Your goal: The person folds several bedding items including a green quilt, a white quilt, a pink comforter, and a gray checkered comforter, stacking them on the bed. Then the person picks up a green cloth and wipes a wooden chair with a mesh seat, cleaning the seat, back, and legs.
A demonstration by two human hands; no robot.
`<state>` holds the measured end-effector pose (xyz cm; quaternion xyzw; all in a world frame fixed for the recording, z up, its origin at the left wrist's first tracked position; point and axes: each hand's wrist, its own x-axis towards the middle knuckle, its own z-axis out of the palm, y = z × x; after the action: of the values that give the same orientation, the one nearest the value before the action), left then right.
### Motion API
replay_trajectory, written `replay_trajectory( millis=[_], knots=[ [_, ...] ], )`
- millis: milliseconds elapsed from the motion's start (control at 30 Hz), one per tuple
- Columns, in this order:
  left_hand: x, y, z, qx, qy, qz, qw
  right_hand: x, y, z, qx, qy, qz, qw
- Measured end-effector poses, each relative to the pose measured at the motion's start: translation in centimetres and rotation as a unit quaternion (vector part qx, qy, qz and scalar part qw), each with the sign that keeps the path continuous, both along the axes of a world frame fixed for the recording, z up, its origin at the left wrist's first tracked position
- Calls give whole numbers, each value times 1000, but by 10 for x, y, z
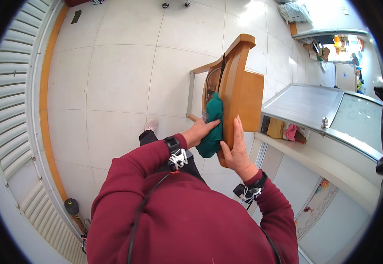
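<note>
My left hand [200,131] holds a crumpled green cloth [214,132] against the inner side of a light-brown wooden chair [234,85]. My right hand [237,151] grips the near end of the chair's thick curved wooden part, its thumb on one side and its fingers stretched along the other. A flat wooden panel [253,102] juts out on the right of the chair. Beyond the cloth shows a brown inset panel [213,82], partly hidden, with a dark strap or cord [222,71] running across it.
A white radiator [16,89] lines the left wall behind an orange-brown floor edging [48,82]. Pale floor tiles [122,76] spread ahead. On the right, a metal-framed door [303,95] stands over a ledge [310,155] bearing a pink cloth [290,132]. Chair casters [165,5] show at the top.
</note>
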<state>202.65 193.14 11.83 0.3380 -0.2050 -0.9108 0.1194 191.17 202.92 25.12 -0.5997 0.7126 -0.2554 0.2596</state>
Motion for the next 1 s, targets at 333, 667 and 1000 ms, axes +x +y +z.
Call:
replay_trajectory(
  millis=[333,667,1000],
  knots=[
    [-108,-153,0,-184,-94,82,975,-6,0,1,-36,-42,-25,998],
    [-38,-188,39,-164,23,-144,976,-3,-19,16,26,4,-96,995],
    [-130,-324,105,-161,91,-142,972,-11,-25,19,50,6,-107,993]
  ],
)
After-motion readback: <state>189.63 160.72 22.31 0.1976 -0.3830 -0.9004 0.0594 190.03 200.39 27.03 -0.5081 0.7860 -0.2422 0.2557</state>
